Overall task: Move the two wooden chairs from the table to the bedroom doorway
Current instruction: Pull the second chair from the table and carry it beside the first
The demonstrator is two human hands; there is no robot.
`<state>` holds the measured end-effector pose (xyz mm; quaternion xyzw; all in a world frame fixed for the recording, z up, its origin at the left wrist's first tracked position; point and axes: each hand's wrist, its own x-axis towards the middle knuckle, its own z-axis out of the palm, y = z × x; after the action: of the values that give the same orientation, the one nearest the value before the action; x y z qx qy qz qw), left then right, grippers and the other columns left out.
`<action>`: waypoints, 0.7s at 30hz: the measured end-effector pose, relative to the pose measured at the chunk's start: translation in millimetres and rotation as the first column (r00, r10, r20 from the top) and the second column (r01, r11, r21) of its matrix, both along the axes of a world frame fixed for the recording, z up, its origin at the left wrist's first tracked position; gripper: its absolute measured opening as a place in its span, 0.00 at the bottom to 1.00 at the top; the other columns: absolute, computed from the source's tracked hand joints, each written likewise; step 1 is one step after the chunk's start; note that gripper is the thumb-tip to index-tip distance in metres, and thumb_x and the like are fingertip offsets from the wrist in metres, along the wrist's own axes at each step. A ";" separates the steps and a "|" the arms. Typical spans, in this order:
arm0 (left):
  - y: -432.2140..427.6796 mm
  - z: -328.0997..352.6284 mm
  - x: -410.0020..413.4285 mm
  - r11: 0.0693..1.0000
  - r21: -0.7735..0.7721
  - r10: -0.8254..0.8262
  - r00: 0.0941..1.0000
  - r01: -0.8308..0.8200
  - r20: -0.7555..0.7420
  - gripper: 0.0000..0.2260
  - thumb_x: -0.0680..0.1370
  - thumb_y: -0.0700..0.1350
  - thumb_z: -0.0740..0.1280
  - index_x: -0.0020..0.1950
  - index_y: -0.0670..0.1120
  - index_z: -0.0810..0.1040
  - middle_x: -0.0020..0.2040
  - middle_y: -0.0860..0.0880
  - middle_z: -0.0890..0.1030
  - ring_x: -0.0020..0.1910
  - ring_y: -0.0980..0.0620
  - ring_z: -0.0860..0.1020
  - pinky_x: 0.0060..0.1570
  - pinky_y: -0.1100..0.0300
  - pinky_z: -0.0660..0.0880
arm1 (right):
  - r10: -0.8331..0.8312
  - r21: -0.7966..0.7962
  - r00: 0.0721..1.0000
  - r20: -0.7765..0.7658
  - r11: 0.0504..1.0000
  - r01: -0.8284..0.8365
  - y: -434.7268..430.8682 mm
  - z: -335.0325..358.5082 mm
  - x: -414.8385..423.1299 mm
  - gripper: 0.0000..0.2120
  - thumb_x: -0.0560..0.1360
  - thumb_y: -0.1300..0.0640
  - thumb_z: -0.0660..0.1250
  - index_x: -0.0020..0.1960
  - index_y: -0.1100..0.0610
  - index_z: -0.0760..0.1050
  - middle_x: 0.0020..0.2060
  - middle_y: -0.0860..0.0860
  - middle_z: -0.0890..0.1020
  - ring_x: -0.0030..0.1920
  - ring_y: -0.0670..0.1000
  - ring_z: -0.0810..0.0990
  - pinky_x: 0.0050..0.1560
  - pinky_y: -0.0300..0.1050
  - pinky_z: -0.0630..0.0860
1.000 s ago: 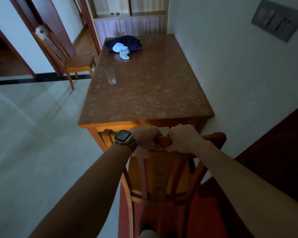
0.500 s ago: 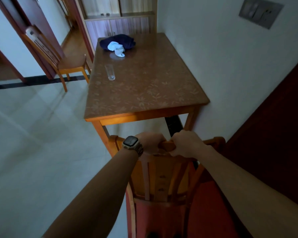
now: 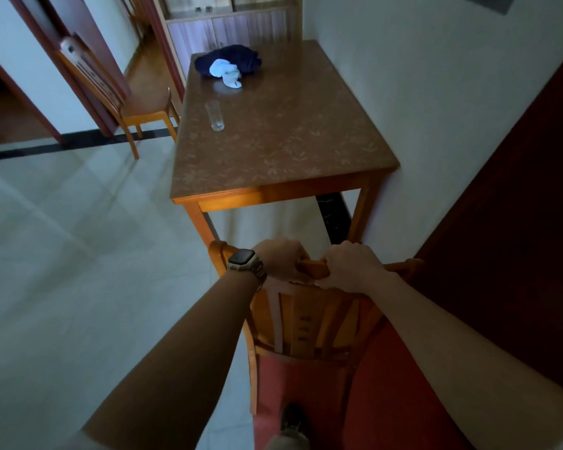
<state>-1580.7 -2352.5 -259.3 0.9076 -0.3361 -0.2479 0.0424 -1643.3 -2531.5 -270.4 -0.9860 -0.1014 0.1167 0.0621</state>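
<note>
I hold a wooden chair (image 3: 301,323) by the top rail of its slatted back, just in front of me. My left hand (image 3: 281,263), with a watch on the wrist, and my right hand (image 3: 351,271) both grip that rail side by side. The chair stands clear of the near end of the wooden table (image 3: 306,147), with a gap of floor between them. A second wooden chair (image 3: 117,92) stands at the far left by a dark red door frame, something white hanging on its back.
A drinking glass (image 3: 216,115) and a dark blue and white bundle of cloth (image 3: 228,64) lie on the table. The white wall (image 3: 436,92) runs along the table's right side. A dark red door (image 3: 517,238) is at my right. Pale tiled floor (image 3: 62,254) spreads left.
The chair has come back toward me, away from the table; the gap between its back and the table's near edge has grown. Both hands keep their grip.
</note>
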 end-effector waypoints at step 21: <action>58.3 -49.1 -132.2 0.980 -0.018 -0.199 0.953 0.200 -0.228 0.10 0.84 0.49 0.67 0.61 0.46 0.82 0.51 0.44 0.85 0.48 0.42 0.83 0.54 0.43 0.82 | -0.182 -0.022 0.970 -0.160 0.983 0.181 72.0 -35.9 -154.4 0.09 0.76 0.38 0.69 0.46 0.43 0.79 0.41 0.44 0.81 0.41 0.51 0.81 0.37 0.46 0.73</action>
<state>-1713.0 -2294.2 -308.4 0.8347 -0.4181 -0.3545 0.0530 -1797.6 -2459.5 -306.3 -0.9787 -0.0050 0.1901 0.0771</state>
